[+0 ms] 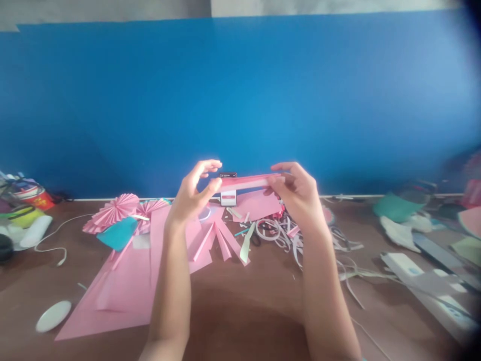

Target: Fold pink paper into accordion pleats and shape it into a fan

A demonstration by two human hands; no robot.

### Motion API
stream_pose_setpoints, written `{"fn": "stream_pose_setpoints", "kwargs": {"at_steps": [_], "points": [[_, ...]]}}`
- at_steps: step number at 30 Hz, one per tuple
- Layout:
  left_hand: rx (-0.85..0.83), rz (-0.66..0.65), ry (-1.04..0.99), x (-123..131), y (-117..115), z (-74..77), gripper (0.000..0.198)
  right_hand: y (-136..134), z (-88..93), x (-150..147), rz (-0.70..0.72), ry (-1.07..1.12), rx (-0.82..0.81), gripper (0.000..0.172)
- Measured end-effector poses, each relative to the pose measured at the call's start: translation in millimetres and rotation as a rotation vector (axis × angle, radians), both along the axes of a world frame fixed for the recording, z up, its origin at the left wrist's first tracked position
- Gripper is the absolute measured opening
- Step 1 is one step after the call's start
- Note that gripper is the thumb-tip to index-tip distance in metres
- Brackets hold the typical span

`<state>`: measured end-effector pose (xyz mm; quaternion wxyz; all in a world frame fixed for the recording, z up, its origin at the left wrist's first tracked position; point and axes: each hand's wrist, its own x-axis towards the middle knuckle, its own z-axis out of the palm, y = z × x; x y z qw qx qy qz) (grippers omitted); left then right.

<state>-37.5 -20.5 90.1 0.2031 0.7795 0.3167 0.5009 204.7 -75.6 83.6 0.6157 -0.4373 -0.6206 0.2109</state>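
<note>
Both my hands are raised above a brown table [240,311], holding a narrow folded strip of pink paper [246,182] level between them. My left hand [195,193] pinches the strip's left end between thumb and forefinger, its other fingers lifted. My right hand [296,193] grips the right end with its fingers curled over it. Behind the strip stands a small dark and white device [228,189]. Below the hands lie a large pink sheet [124,286] and pleated pink pieces [218,240].
Pink paper fans [114,210] and a teal piece [118,233] lie at the left, with a white cable [52,240] and white oval [53,316]. White paper strips and tape rings [285,235] are scattered at centre right. Blurred clutter [424,250] fills the right. A blue wall [240,100] stands behind.
</note>
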Motion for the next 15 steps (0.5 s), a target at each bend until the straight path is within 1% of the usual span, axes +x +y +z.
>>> {"fn": "stream_pose_setpoints", "kwargs": {"at_steps": [2, 5, 8, 10, 12, 15], "points": [[0.016, 0.017, 0.095, 1, -8, 4.2, 0.04, -3, 1.7, -2, 0.036, -0.067, -0.033, 0.031], [-0.041, 0.029, 0.273, 7, -21, 8.9, 0.042, -8, 3.0, -7, 0.095, -0.175, -0.087, 0.031], [-0.14, -0.066, 0.451, 16, -30, 11.1, 0.042, -11, 3.3, -12, 0.139, -0.301, -0.092, 0.03], [-0.216, -0.113, 0.551, 24, -34, 11.0, 0.041, -13, 3.7, -14, 0.146, -0.347, -0.066, 0.033], [-0.262, -0.176, 0.523, 32, -35, 9.4, 0.043, -15, 4.7, -15, 0.127, -0.337, -0.029, 0.037], [-0.332, -0.298, 0.332, 42, -36, 4.5, 0.041, -18, 6.3, -14, 0.08, -0.246, 0.042, 0.039]]}}
